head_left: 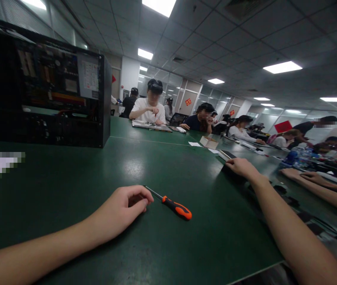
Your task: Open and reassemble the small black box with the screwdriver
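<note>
An open computer case [45, 85] stands far left on the green table [156, 245]; the right hand [242, 167] lies spread on a dark flat device – the left hand [123, 208] curls loosely, pinching nothing, fingertips touching the screwdriver [172, 205] shaft – light, stiff; its orange handle looks grippiest

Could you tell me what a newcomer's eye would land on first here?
Probably the orange-handled screwdriver lying on the green table, its tip beside the curled left hand. Next, the open black computer case at the far left, and the right hand resting on a dark object at the table's edge.
</note>
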A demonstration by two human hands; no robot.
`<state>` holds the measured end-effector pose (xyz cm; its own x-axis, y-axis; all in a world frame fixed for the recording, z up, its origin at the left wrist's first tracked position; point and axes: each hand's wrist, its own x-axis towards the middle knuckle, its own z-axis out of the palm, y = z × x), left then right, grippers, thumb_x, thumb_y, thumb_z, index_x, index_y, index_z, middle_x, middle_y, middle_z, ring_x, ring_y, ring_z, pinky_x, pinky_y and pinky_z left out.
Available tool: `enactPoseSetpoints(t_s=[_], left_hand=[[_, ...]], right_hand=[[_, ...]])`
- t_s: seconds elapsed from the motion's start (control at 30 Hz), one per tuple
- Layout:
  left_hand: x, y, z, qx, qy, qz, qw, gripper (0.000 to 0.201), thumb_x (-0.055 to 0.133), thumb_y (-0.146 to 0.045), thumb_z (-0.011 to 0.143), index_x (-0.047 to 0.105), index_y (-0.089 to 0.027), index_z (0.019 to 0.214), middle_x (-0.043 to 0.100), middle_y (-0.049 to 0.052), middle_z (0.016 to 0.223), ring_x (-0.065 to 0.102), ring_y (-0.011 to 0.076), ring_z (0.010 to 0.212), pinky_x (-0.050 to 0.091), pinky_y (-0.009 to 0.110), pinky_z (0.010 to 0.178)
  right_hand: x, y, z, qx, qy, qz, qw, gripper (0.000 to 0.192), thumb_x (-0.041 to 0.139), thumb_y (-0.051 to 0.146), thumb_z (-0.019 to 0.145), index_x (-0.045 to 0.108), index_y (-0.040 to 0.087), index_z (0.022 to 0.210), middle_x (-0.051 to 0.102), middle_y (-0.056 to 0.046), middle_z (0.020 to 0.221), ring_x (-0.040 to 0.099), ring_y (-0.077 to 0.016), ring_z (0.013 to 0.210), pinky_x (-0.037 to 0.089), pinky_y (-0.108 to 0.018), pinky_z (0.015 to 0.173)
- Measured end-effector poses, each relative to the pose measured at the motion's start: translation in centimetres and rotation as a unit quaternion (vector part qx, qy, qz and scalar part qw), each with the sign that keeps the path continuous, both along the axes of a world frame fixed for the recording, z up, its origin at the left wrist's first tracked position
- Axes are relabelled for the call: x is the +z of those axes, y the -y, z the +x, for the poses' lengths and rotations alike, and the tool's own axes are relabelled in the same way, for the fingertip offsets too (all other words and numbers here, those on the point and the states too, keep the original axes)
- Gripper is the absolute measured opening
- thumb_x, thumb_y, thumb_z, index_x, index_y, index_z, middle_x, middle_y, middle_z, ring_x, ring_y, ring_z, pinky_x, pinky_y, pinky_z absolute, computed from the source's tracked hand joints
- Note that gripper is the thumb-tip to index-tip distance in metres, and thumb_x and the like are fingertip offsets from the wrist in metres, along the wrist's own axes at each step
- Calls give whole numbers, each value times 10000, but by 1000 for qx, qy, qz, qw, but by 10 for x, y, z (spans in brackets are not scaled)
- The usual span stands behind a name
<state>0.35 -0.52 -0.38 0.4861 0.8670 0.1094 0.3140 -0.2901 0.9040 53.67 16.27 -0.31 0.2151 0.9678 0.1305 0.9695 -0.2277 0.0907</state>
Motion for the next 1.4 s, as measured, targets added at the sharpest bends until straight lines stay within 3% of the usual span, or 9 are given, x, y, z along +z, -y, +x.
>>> enactPoseSetpoints(t_s=[0.17, 0.33, 0.7, 0.87, 1.0, 1.1, 1.27, 1.4], left_hand=[[-2, 0, 0, -3, -2, 8, 1000, 210, 581, -338, 887, 715, -184, 937, 690, 13, 844, 631, 207, 806, 470, 295, 728], [-3, 0, -1, -1, -9, 13, 1000, 207, 579, -336, 889, 715, -185, 925, 695, 15, 836, 634, 211, 802, 472, 297, 727], [-2, -1, -2, -6, -33, 17, 999, 240, 563, -374, 902, 711, -189, 937, 694, 18, 839, 643, 219, 821, 482, 302, 735], [-3, -2, -3, -11, -43, 13, 999, 248, 565, -396, 921, 706, -195, 958, 681, 17, 844, 634, 219, 818, 482, 307, 738], [-3, -3, -2, -10, -44, 17, 999, 241, 566, -387, 919, 706, -193, 945, 685, 19, 839, 636, 221, 813, 476, 308, 739], [-2, -3, -2, -13, -50, 16, 999, 238, 570, -388, 918, 705, -194, 941, 687, 19, 844, 639, 223, 817, 475, 308, 741], [-2, -2, -3, -16, -58, 21, 998, 228, 558, -370, 924, 703, -196, 946, 684, 17, 838, 640, 224, 816, 474, 311, 739], [-2, -2, -2, -18, -59, 20, 998, 234, 560, -378, 928, 706, -196, 942, 684, 17, 831, 638, 222, 809, 475, 308, 734]], right_hand=[[-7, -4, 3, 7, -43, 22, 999, 296, 587, 397, 992, 664, 163, 1157, 671, -79, 1182, 653, -203, 1063, 547, -416, 950], [-13, -8, 3, -27, -90, 46, 995, 334, 592, 427, 985, 662, 154, 1164, 677, -74, 1162, 658, -214, 1058, 549, -419, 939], [-12, -16, -1, -46, -124, 70, 989, 346, 605, 394, 980, 622, 155, 1231, 640, -89, 1217, 645, -213, 1058, 565, -416, 907], [7, 0, 14, -48, -100, 132, 985, 335, 586, 400, 991, 633, 159, 1219, 650, -87, 1212, 646, -208, 1058, 556, -423, 925], [25, 17, 27, -46, -73, 175, 981, 306, 533, 283, 989, 715, 143, 1191, 727, -124, 1048, 676, -246, 1007, 528, -399, 917], [23, 15, 24, -20, -56, 168, 984, 302, 542, 270, 966, 754, 147, 1143, 745, -123, 1041, 677, -267, 1034, 511, -378, 931], [5, 3, 13, 14, -38, 102, 994, 280, 609, 392, 975, 692, 152, 1095, 699, -72, 1124, 660, -206, 1047, 528, -430, 967], [-2, 4, 16, 41, -39, 70, 996, 278, 605, 371, 982, 666, 148, 1135, 675, -71, 1148, 653, -205, 1047, 546, -425, 945]])
